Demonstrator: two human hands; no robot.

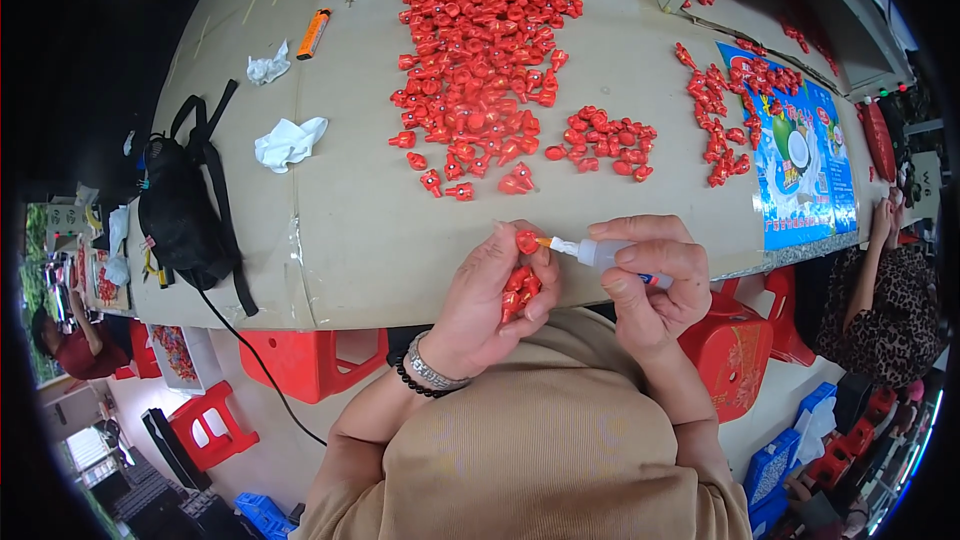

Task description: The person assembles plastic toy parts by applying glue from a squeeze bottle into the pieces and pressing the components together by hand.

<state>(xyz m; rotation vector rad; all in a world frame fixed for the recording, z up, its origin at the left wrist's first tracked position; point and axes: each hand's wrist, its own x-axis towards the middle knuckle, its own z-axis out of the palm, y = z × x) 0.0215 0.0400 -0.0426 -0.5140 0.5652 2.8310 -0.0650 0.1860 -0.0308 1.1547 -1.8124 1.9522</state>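
My left hand (478, 308) is closed around several small red figurine pieces (519, 292) in its palm. Between its thumb and fingertips it pinches one small red piece (526, 241). In my right hand (662, 275) a small clear squeeze bottle (598, 253), probably glue, lies on its side. The bottle's narrow tip touches or nearly touches the pinched piece. Beyond my hands a large heap of red figurines (485, 35) spreads over the table, with a smaller cluster of rounded red pieces (612, 140) to its right.
The table (350, 230) carries crumpled tissues (290, 143), an orange packet (314, 34) and a black bag (185, 205) on the left. More red figurines lie by a blue printed sheet (800, 150) at right. Red stools (730, 355) stand below; a co-worker (870, 300) sits at right.
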